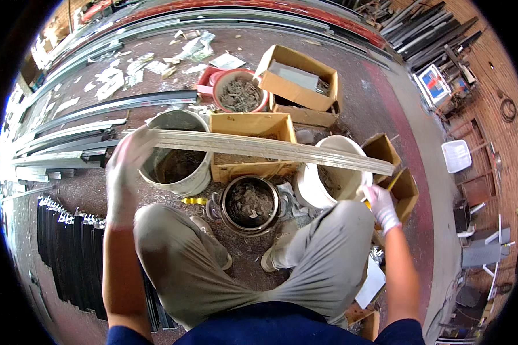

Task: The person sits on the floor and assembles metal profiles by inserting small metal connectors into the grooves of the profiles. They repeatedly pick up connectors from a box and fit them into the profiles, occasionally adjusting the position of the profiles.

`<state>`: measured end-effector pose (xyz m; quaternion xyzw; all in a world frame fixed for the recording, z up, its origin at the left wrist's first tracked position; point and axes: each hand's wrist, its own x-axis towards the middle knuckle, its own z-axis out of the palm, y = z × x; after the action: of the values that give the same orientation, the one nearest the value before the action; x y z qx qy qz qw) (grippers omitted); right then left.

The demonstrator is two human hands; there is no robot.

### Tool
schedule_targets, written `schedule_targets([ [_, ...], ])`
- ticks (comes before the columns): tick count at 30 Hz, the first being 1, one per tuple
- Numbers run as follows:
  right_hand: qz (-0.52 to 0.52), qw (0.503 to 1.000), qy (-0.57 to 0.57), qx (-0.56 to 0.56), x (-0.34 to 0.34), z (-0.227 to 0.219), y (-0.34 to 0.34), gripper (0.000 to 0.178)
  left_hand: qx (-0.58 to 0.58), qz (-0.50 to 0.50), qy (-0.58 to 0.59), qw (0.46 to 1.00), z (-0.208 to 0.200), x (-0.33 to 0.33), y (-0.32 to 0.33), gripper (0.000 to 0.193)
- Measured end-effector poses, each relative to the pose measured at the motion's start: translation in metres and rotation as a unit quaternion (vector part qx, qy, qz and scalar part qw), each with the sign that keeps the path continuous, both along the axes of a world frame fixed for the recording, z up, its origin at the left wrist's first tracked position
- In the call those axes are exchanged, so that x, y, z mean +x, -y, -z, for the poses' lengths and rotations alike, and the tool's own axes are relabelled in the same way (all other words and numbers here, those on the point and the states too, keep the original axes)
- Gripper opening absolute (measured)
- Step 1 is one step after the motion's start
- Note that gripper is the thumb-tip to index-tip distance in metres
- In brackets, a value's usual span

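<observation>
A long, pale grooved metal profile (259, 146) lies across my view, above the containers, from left to right. My left hand (131, 158), in a whitish glove and slightly blurred, is closed around its left end. Beyond the profile's right end, my right hand (382, 205), also gloved, is closed on a thin yellow tool (393, 182) whose exact kind I cannot make out. Under the profile stand a grey bucket (198, 185), a wooden box (282, 123) and a white bucket (306, 192). A metal pot (250, 231) with scraps inside sits between my feet.
Cardboard boxes (296, 89) and a round red tub (217, 98) of small metal pieces stand farther off. Black profiles (69, 253) are stacked at the left. More long profiles (57, 135) lie on the floor, with torn paper (110, 83) scattered about. A white basket (456, 156) is at the right.
</observation>
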<state>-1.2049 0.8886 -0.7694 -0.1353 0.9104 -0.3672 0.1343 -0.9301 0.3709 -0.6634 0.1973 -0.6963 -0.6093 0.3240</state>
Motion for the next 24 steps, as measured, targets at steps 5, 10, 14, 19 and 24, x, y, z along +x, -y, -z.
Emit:
schedule_targets([
  [5,-0.236,0.823,-0.171,0.488,0.113,0.15,-0.157,0.032,0.107,-0.165,0.073,0.978,0.156,0.145,0.003,0.04],
  [10,0.046,0.956,0.118,0.265,0.204,0.177,-0.148,0.031,0.556,-0.134,0.184,0.799,0.291,0.275,-0.098,0.039],
  [14,0.03,0.947,0.113,0.299,0.21,0.176,-0.143,0.031,0.592,-0.189,0.218,0.752,0.316,0.3,-0.134,0.04],
  [19,-0.014,0.934,0.102,0.342,0.195,0.176,-0.131,0.03,0.586,-0.242,0.254,0.73,0.327,0.323,-0.142,0.042],
  [24,-0.058,0.923,0.106,0.365,0.179,0.176,-0.115,0.029,0.572,-0.279,0.302,0.71,0.317,0.337,-0.137,0.043],
])
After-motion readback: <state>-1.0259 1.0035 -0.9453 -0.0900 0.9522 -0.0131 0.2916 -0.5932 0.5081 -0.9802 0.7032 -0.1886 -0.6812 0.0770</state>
